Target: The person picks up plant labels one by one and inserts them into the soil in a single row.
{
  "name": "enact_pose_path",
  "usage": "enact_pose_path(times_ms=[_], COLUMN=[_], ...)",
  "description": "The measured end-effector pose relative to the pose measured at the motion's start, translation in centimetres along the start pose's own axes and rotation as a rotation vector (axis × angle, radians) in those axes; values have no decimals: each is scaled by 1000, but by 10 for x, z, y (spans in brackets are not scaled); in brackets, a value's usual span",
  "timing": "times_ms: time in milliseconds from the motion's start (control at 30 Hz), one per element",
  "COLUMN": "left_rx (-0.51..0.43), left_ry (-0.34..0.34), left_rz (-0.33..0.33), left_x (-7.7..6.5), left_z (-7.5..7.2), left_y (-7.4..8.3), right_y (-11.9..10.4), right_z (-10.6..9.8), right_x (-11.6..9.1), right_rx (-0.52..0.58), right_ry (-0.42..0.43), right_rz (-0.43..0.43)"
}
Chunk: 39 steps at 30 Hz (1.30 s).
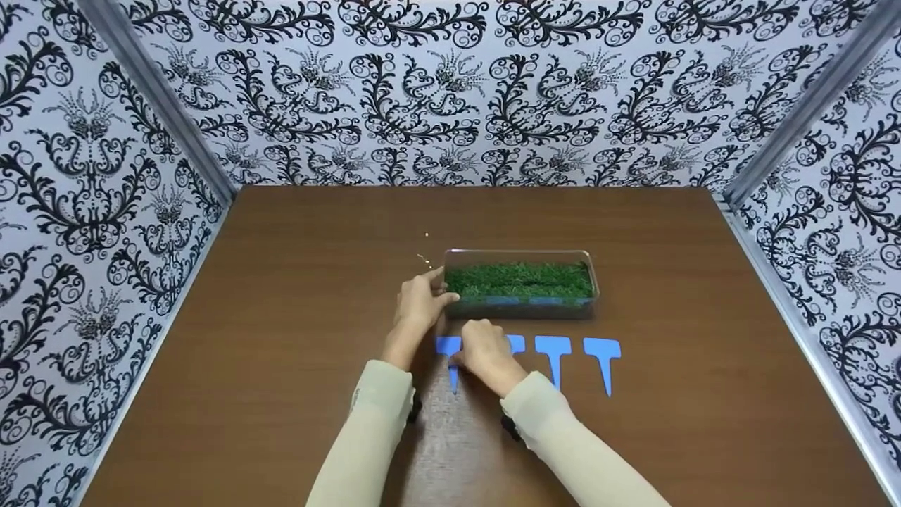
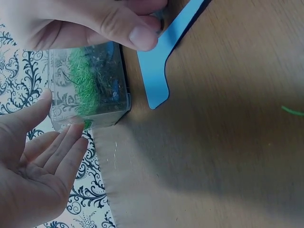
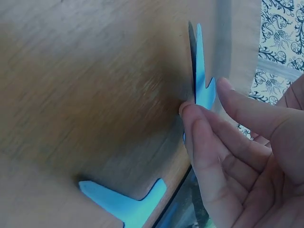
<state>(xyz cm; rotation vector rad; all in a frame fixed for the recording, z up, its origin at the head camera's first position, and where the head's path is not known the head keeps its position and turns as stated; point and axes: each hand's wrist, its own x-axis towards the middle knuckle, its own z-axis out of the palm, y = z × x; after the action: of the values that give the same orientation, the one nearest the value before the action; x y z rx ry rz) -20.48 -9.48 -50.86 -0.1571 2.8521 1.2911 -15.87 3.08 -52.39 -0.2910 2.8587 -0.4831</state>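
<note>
My left hand (image 1: 419, 299) is at the left end of a clear plastic container (image 1: 521, 310) holding green artificial grass (image 1: 521, 280). In the left wrist view its fingers (image 2: 66, 149) lie fairly straight near the end wall, thumb spread apart. In front of the container, my right hand (image 1: 486, 352) pinches the leftmost blue T-shaped plant label (image 1: 448, 343). In the right wrist view that label (image 3: 200, 61) tilts slightly off the table, between thumb and fingers. A second label (image 1: 517, 343) is partly hidden by the right hand; two more (image 1: 553, 345) (image 1: 602, 348) lie to its right.
The brown wooden table (image 1: 303, 282) spreads around the container. Small pale specks (image 1: 424, 259) lie behind the left hand. A green strip (image 2: 292, 110) shows on the table in the left wrist view. Patterned walls (image 1: 450, 98) enclose the back and sides.
</note>
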Motion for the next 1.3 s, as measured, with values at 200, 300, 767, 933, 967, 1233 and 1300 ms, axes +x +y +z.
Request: enact_pose_path(times_ms=[200, 300, 767, 933, 967, 1233, 1300], left_rx=[-6, 0, -29, -24, -25, -18, -21], left_ry=[-2, 0, -2, 2, 1, 1, 0], left_rz=[4, 4, 0, 2, 2, -3, -5], left_x=[1, 1, 0, 0, 0, -1, -1], left_z=[0, 0, 0, 1, 1, 0, -1], left_y=[-1, -2, -1, -1, -1, 0, 0], right_y=[-7, -10, -19, -17, -17, -11, -9], right_z=[4, 7, 20, 17, 16, 12, 12], right_x=[-1, -3, -8, -8, -8, -6, -6], right_rx=[-122, -176, -377, -353, -347, -221, -190], right_ry=[71, 106, 222, 195, 188, 118, 114], right_rz=[-11, -22, -69, -62, -59, -13, -8])
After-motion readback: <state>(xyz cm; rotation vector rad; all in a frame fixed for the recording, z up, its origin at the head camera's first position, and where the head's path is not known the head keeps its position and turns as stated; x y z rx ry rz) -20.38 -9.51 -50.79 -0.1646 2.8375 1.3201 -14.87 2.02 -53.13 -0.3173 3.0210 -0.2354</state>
